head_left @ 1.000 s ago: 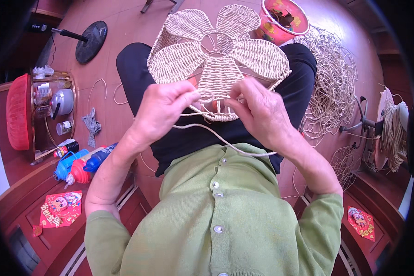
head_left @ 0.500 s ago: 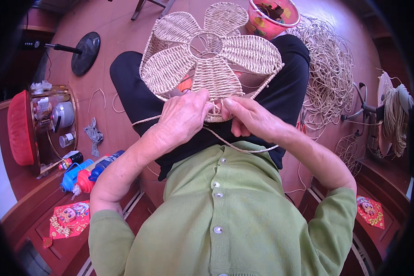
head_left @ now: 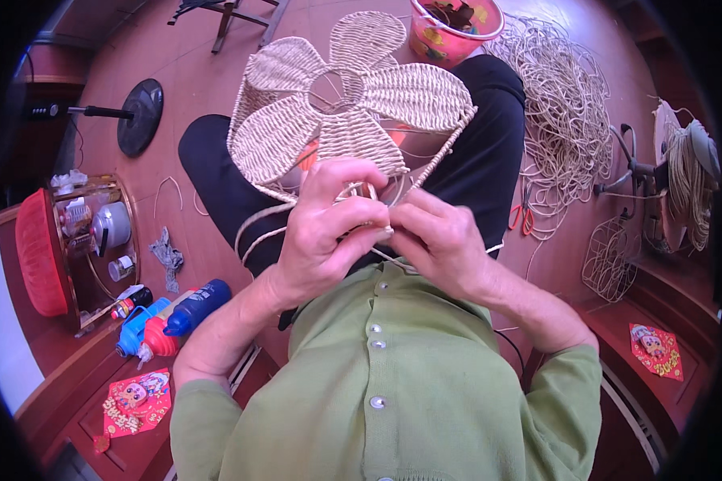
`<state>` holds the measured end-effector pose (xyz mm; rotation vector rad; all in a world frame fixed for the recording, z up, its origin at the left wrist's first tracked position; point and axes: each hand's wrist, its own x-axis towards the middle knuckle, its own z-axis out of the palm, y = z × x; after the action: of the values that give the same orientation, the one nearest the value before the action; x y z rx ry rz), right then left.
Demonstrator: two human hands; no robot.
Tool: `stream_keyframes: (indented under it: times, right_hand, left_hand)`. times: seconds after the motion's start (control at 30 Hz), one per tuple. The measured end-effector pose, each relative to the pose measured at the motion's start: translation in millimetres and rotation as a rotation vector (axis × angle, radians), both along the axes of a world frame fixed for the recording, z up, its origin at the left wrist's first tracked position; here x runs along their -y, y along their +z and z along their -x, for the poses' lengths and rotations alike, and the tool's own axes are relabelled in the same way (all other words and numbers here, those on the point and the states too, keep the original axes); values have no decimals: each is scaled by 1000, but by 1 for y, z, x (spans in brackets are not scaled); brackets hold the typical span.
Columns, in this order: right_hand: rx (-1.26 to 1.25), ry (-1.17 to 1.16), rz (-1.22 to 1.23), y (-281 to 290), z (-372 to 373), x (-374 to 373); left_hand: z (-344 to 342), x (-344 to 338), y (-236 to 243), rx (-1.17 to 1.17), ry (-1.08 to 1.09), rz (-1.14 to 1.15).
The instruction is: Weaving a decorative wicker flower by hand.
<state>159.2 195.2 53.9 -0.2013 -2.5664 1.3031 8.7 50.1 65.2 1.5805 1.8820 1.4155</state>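
Cord (head_left: pixel 266 211) in L hand (head_left: pixel 322 220), R hand (head_left: pixel 443 240) adj., nr woven flower (head_left: pixel 354 143).

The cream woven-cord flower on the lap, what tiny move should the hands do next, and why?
Maybe gently pull the thin cream cord snug. It bends in a loose loop beside the left hand, and that hand and the right hand are close together by the near edge of the cream woven-cord flower.

Beige ribbed weave on the petalled wickerwork (head_left: pixel 353 140), plain green cardigan (head_left: pixel 409 377), black trousers (head_left: pixel 489 136).
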Motion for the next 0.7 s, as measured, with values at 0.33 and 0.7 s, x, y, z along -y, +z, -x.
stream_keyframes:
  times: [0.33,0.7]
  right_hand:
    - [103,-269,502,0,-6,-30]
    - [190,-184,58,-24,-19,-14]
  left_hand:
    - [21,-6,-19,213,89,293]
    - [7,-23,-39,-215,-6,205]
